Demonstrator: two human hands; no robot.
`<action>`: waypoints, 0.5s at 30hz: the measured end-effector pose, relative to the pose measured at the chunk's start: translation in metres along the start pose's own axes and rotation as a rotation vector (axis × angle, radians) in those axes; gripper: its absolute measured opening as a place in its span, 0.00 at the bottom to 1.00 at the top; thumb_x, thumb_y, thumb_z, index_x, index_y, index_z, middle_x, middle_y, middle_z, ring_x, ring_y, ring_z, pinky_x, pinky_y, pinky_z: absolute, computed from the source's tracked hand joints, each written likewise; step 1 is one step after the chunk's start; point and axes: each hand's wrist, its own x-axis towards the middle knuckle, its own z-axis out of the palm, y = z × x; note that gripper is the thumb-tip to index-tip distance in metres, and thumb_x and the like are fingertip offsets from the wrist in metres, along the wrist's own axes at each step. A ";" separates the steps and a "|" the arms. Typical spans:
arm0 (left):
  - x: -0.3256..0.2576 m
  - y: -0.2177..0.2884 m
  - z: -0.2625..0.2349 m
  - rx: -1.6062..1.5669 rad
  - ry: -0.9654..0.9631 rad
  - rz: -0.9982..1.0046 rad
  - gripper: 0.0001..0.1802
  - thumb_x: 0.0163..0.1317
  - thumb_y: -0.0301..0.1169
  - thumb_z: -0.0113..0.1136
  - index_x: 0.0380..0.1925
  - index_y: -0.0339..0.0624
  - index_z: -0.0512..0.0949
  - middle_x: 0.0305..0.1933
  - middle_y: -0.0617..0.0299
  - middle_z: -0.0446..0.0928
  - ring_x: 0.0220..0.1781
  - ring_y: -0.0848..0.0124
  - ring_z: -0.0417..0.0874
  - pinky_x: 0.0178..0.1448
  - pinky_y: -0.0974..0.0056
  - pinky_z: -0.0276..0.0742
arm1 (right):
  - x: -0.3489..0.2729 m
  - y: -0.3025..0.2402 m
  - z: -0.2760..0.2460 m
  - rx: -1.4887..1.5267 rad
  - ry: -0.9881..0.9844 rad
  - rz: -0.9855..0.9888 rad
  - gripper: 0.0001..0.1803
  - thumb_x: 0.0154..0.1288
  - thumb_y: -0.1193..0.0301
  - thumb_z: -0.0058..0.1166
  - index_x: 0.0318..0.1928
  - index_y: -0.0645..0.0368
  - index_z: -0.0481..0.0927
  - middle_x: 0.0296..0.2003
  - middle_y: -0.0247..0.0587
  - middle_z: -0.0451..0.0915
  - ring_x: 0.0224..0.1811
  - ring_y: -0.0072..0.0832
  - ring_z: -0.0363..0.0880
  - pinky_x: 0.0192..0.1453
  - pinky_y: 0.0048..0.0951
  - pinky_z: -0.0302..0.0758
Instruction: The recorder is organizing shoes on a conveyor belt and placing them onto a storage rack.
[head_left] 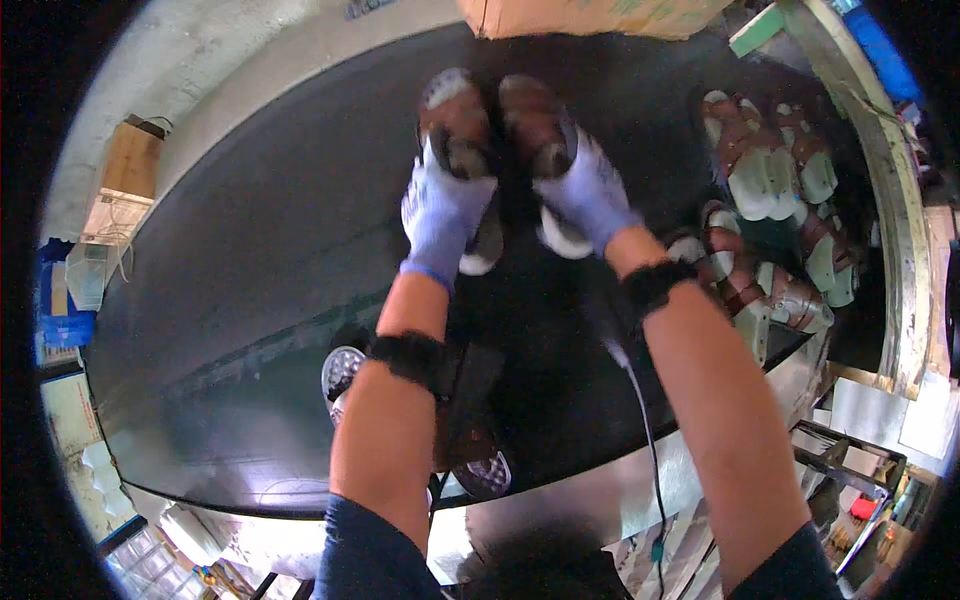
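Two brown sandals with pale soles are side by side over the dark work surface [250,260], toes pointing away from me. My left hand [443,205], in a pale lavender work glove, is closed round the rear part of the left sandal [456,105]. The other sandal [528,103] is gripped in my gloved right hand [590,190]. Both are somewhat blurred, and the palms hide part of each heel. Whether the soles touch the surface, I cannot tell. Partly behind my left forearm lie a shoe with a pale, studded sole [343,370] and another studded shoe piece [485,472].
Several brown sandals [750,165] lie in a cluster at the right, beside a pale wooden rail [885,190]. A cardboard box [600,18] stands at the far edge. A thin cable [645,420] runs near my right forearm. At the left is a wooden box [130,165].
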 end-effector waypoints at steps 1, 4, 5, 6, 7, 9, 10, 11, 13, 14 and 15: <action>-0.020 -0.011 0.007 -0.029 0.041 0.056 0.49 0.38 0.40 0.65 0.65 0.53 0.56 0.55 0.47 0.70 0.55 0.52 0.73 0.56 0.54 0.71 | -0.019 0.007 0.001 -0.019 0.030 0.033 0.47 0.44 0.63 0.64 0.65 0.55 0.56 0.59 0.54 0.64 0.61 0.48 0.65 0.62 0.40 0.66; -0.135 -0.016 0.011 -0.052 0.072 0.032 0.49 0.38 0.38 0.64 0.65 0.53 0.55 0.53 0.45 0.70 0.50 0.45 0.74 0.51 0.49 0.73 | -0.120 0.031 -0.022 0.045 -0.104 0.030 0.49 0.46 0.62 0.63 0.67 0.54 0.50 0.62 0.58 0.58 0.63 0.51 0.61 0.63 0.45 0.62; -0.185 -0.018 0.025 -0.095 0.032 -0.008 0.48 0.40 0.38 0.64 0.65 0.51 0.55 0.55 0.46 0.69 0.49 0.44 0.74 0.50 0.49 0.73 | -0.165 0.058 -0.022 0.030 -0.140 0.057 0.52 0.48 0.61 0.63 0.69 0.52 0.45 0.65 0.60 0.53 0.65 0.52 0.58 0.64 0.48 0.60; -0.236 -0.032 0.031 -0.108 0.060 0.032 0.48 0.41 0.39 0.64 0.65 0.50 0.54 0.58 0.45 0.67 0.51 0.45 0.73 0.51 0.49 0.72 | -0.215 0.063 -0.032 0.062 -0.105 0.046 0.50 0.47 0.63 0.62 0.68 0.54 0.48 0.63 0.59 0.57 0.63 0.52 0.60 0.64 0.46 0.62; -0.291 -0.036 0.025 -0.090 -0.040 -0.096 0.50 0.41 0.40 0.65 0.66 0.48 0.52 0.61 0.45 0.65 0.54 0.47 0.72 0.52 0.51 0.73 | -0.271 0.066 -0.036 0.098 -0.075 0.044 0.48 0.46 0.65 0.62 0.67 0.56 0.52 0.60 0.59 0.61 0.61 0.51 0.63 0.63 0.44 0.63; -0.400 -0.063 0.021 -0.089 0.046 -0.063 0.52 0.39 0.38 0.68 0.66 0.44 0.52 0.60 0.48 0.67 0.56 0.52 0.74 0.54 0.55 0.73 | -0.379 0.066 -0.047 0.176 -0.136 0.122 0.48 0.48 0.65 0.62 0.68 0.56 0.50 0.61 0.59 0.61 0.60 0.51 0.65 0.61 0.45 0.65; -0.444 -0.079 0.024 -0.179 -0.033 -0.143 0.51 0.39 0.35 0.70 0.65 0.43 0.54 0.59 0.50 0.68 0.56 0.56 0.74 0.56 0.56 0.72 | -0.428 0.076 -0.057 0.279 -0.175 0.220 0.48 0.50 0.64 0.62 0.68 0.56 0.50 0.61 0.56 0.62 0.60 0.50 0.65 0.61 0.46 0.65; -0.477 -0.092 0.023 -0.262 -0.124 -0.220 0.50 0.39 0.32 0.71 0.65 0.43 0.55 0.58 0.52 0.70 0.56 0.60 0.74 0.57 0.58 0.71 | -0.464 0.089 -0.071 0.602 -0.212 0.294 0.45 0.50 0.64 0.63 0.67 0.57 0.54 0.58 0.53 0.67 0.57 0.45 0.69 0.59 0.43 0.68; -0.531 -0.074 0.011 -0.740 -0.331 -0.397 0.49 0.40 0.29 0.71 0.64 0.43 0.57 0.57 0.54 0.70 0.56 0.63 0.73 0.57 0.59 0.71 | -0.540 0.136 -0.094 0.936 -0.206 0.370 0.43 0.50 0.64 0.64 0.65 0.59 0.58 0.54 0.49 0.71 0.54 0.41 0.72 0.57 0.39 0.70; -0.560 -0.069 0.010 -1.205 -0.524 -0.618 0.47 0.41 0.26 0.70 0.64 0.43 0.58 0.57 0.55 0.71 0.56 0.65 0.73 0.58 0.59 0.71 | -0.583 0.170 -0.099 1.046 -0.396 0.573 0.41 0.50 0.64 0.64 0.64 0.60 0.60 0.52 0.46 0.73 0.53 0.38 0.73 0.57 0.36 0.71; -0.590 -0.076 0.021 -1.186 -0.576 -0.599 0.47 0.41 0.26 0.70 0.64 0.43 0.58 0.57 0.55 0.71 0.56 0.65 0.73 0.58 0.59 0.71 | -0.627 0.197 -0.103 1.152 -0.578 0.778 0.39 0.51 0.65 0.64 0.62 0.61 0.63 0.50 0.43 0.76 0.51 0.34 0.74 0.57 0.33 0.71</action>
